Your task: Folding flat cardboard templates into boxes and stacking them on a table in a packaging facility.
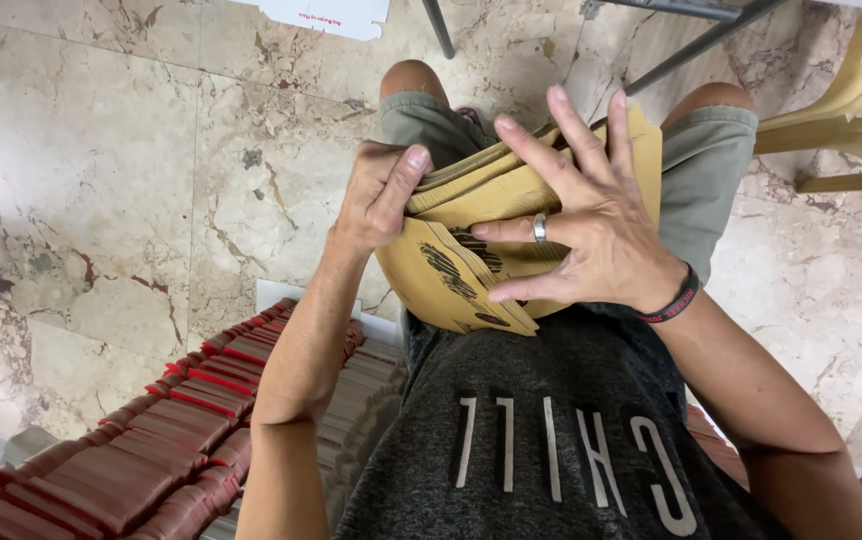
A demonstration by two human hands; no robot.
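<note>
The stack of flat cardboard sheets [511,215] rests on the person's lap. The left hand [379,195] grips the stack's left edge; the right hand [591,215] lies spread on top of it. Left of the stack and nearer the person, bundles of folded boxes [151,450] lie in rows on the floor [81,170]. Right of the stack stands a chair [851,110].

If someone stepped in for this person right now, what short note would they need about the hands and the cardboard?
Left hand: gripping the left edge of a stack of flat tan cardboard pieces held over the lap, thumb pressed on top.
Right hand: fingers spread flat across the stack, ring on one finger, dark wristband at the wrist.
Rows of stacked reddish-brown folded pieces fill the floor at lower left.
Done: those rows are already stacked.
Left: the tan stack is in hand, not yet set down.
</note>
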